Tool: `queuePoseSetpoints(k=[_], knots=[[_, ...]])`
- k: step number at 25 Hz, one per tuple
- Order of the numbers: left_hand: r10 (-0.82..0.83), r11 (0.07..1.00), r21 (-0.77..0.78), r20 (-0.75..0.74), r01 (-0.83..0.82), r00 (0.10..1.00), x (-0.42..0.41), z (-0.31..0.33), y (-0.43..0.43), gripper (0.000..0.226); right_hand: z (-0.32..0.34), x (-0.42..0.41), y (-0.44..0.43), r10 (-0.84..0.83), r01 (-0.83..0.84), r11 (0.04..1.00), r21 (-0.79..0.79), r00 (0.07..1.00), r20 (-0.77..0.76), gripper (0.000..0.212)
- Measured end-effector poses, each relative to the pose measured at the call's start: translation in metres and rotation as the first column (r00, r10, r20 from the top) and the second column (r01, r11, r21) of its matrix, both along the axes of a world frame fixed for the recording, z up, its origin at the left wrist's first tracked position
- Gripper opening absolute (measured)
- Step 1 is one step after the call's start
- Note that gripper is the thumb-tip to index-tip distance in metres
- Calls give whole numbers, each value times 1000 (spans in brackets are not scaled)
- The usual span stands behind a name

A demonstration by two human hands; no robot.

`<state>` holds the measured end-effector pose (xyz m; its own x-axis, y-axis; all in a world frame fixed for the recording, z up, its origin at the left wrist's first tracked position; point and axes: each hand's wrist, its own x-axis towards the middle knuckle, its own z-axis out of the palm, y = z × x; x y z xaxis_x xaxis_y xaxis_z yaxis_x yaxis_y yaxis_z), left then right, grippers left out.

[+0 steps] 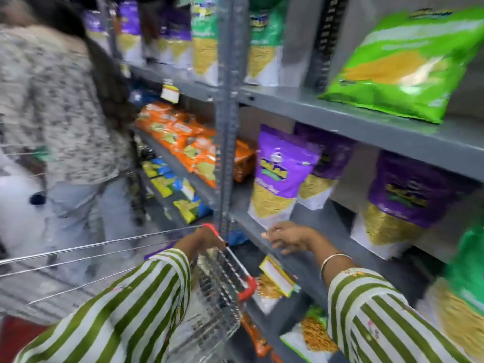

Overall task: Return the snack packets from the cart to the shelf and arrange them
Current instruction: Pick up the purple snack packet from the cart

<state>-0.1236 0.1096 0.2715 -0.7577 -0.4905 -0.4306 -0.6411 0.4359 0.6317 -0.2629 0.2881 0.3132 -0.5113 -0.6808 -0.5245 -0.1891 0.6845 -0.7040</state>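
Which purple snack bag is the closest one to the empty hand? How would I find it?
Start at the grey upright post of the shelf and go right along the middle shelf. The first standing bag is the bright purple packet, just above the right hand. Unlike the darker purple bags behind and further right, it stands at the front edge, well lit.

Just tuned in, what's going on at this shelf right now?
A person in striped sleeves stands at a grey shelf stocked with snack packets. The left hand grips the red handle of the wire cart. The right hand is empty, fingers spread, just below a purple packet standing on the middle shelf. Another person stands further along the aisle.
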Motion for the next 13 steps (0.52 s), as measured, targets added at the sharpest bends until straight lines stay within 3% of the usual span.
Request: queuePoseSetpoints(k=[4,7,11,13], knots=[[182,982,9,211,-188,960,73,-69,-111,22,-67,16,-120,145,-145,988,58,989,9,27],[191,960,129,344,-248,919,94,-111,-145,49,-119,25,-171,183,-193,973,124,979,94,15],[256,931,185,283,-314,924,89,-175,-158,69,-178,23,-212,156,-177,976,124,974,162,35],[312,900,259,177,-350,934,82,-207,-159,67,-227,6,-228,203,-224,963,148,969,143,20]])
